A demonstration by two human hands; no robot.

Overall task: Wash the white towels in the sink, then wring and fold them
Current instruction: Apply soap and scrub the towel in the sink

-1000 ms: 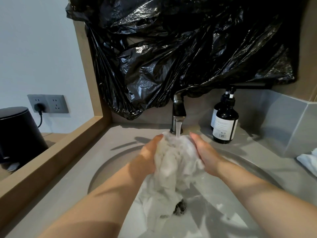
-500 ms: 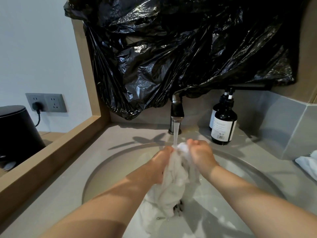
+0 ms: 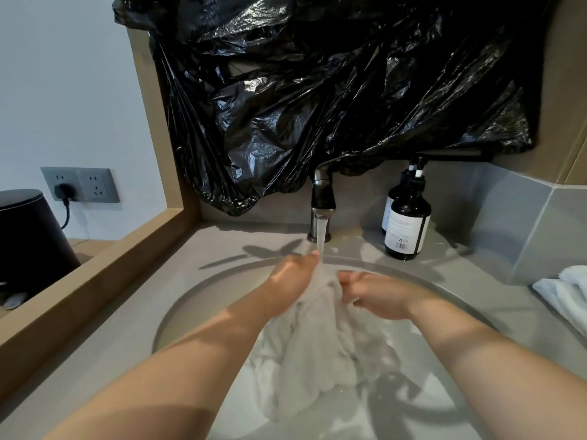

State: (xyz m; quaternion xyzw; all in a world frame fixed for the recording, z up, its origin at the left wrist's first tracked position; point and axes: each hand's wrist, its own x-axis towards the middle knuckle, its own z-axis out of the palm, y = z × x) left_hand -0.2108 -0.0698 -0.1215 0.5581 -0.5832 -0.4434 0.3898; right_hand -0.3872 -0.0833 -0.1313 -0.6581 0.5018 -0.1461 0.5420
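- While water [image 3: 321, 241] falls from the tap [image 3: 322, 198], the white towel [image 3: 320, 331] hangs inside the sink [image 3: 178, 312], with its gathered top right under the stream.
- Position: the upper end is bunched between both hands, and the lower end is slumped on the basin floor near the viewer.
- Long axis: runs from the bunched top by the tap down and towards the viewer. The top points up at the spout and the loose tail trails downwards.
- Left hand [image 3: 292, 281]: its grip is closed on the left side of the bunch, thumb up beside the stream. The fingers are hidden behind the cloth.
- Right hand [image 3: 374, 296]: its fingers are curled and its grip pinches the right side of the bunch. The picture is slightly blurred here.
- Step in hand: judged to be washing, rubbing the cloth under running water. Wringing and folding are not yet done.
- Next move calls for: both grips working the bunch against itself, then a twist along the long axis over the basin so that the runoff stays inside it.
- Second white towel [image 3: 568, 296]: heaped on the surface [image 3: 136, 296] at the right edge, well apart from the basin.
- Surroundings: two dark pump bottles [image 3: 408, 223] right of the tap, black plastic sheet [image 3: 333, 90] above, wall socket [image 3: 79, 184] and black bin [image 3: 28, 230] at far left.
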